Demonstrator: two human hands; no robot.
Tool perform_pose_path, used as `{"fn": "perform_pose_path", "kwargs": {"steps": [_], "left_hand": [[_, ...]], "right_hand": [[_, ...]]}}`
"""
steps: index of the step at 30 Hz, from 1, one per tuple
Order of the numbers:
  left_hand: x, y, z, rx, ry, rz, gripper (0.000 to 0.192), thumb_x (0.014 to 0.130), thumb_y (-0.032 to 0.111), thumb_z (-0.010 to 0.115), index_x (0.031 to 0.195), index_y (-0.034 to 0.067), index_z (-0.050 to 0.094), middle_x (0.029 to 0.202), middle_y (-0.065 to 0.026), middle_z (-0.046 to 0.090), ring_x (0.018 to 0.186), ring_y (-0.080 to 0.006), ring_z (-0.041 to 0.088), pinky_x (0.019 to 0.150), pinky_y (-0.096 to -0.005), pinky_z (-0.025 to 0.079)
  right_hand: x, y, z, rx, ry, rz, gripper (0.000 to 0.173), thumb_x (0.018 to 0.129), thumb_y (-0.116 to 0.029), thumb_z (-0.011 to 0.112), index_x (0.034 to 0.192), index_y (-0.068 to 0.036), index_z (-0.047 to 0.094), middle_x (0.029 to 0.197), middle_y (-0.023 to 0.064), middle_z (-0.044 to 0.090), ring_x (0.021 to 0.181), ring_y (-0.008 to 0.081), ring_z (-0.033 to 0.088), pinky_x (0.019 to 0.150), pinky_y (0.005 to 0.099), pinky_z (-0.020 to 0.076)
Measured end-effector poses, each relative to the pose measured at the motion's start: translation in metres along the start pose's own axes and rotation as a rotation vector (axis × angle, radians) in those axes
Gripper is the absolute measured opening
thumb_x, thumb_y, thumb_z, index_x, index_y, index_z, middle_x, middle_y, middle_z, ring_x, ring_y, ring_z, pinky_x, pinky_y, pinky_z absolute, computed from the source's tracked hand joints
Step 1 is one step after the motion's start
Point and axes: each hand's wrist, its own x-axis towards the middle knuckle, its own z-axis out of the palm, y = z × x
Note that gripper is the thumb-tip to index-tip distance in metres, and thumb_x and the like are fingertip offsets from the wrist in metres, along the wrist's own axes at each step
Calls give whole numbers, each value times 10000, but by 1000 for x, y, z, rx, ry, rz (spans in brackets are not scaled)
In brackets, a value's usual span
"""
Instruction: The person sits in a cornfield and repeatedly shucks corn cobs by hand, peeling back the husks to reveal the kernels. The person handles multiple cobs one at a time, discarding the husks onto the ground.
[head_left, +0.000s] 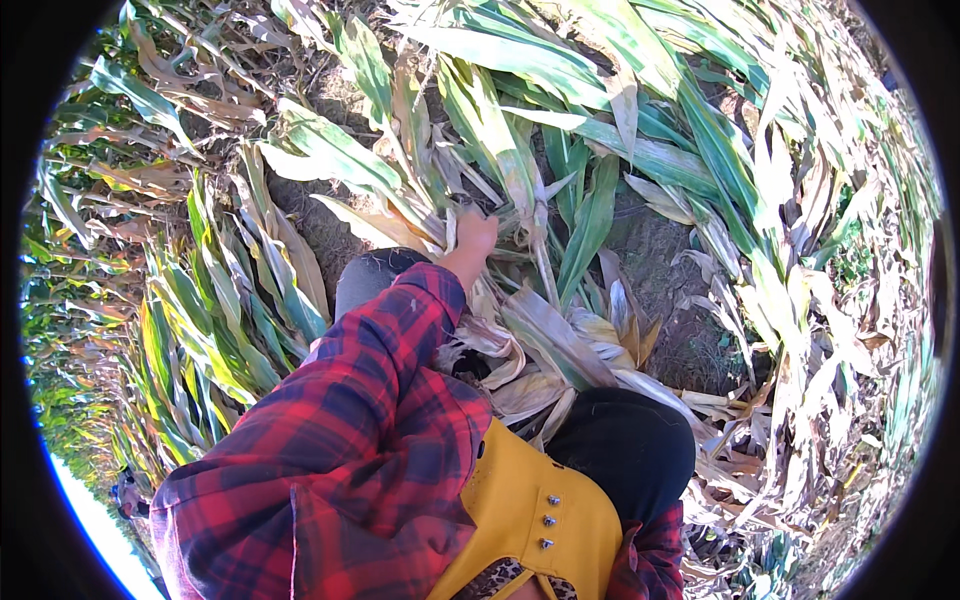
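Note:
My left hand (476, 231), at the end of a red and navy plaid sleeve, is closed around corn stalks and leaves just beyond my knee. Part of its grip is hidden among the foliage. Green and yellowing corn leaves (337, 154) fan out from beside the hand. Below it, dry pale husks (525, 356) lie between my knees. My right hand is out of view; only part of its plaid sleeve (656, 559) shows at the lower right.
Cut corn plants (697, 165) lie heaped ahead and to the right. Standing corn (202, 322) rises on the left. Bare soil (664, 277) shows between leaves. Dry leaf litter (750, 487) covers ground at the right. Another person (129, 496) is far off at the lower left.

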Motion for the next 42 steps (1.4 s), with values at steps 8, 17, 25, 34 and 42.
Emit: {"fn": "perform_pose_path", "kwargs": {"steps": [8, 17, 25, 34, 42], "left_hand": [[80, -22, 27, 804, -162, 55, 623, 810, 418, 637, 1186, -80, 632, 1278, -294, 584, 1174, -403, 590, 1021, -431, 449], [132, -68, 48, 870, -161, -272, 1303, 677, 346, 850, 1527, 3, -76, 1437, -239, 460, 1293, -375, 504, 1075, -386, 422], [76, 12, 8, 362, -81, 22, 1208, 593, 186, 829, 1538, 22, 95, 1222, -260, 613, 1134, -401, 607, 991, -416, 483], [-111, 119, -24, 171, -413, 997, 775, 631, 123, 751, 1345, 85, 452, 1175, -178, 528, 1122, -402, 530, 991, -449, 446], [-135, 64, -83, -182, -101, 864, 784, 626, 142, 822, 1322, 63, 472, 1174, -177, 573, 1117, -351, 575, 975, -389, 457]], "right_hand": [[62, 9, 0, 249, 5, -7, 456, 888, -517, 610, 976, -81, 707, 821, 193, 684, 759, 364, 671, 694, 445, 508], [67, -19, -36, 372, -81, 167, 405, 904, -438, 621, 880, -45, 717, 689, 190, 630, 666, 309, 643, 644, 435, 474], [71, 8, -10, 429, -146, 138, 402, 891, -466, 638, 1005, -89, 717, 810, 192, 665, 757, 332, 653, 712, 433, 490], [66, 33, 5, 360, -21, 45, 349, 932, -341, 597, 1124, -59, 676, 952, 133, 678, 866, 270, 660, 787, 388, 504], [41, -46, -132, 688, 265, 3, 327, 966, -232, 553, 1211, -31, 638, 1051, 82, 676, 964, 220, 662, 850, 350, 513]]}}
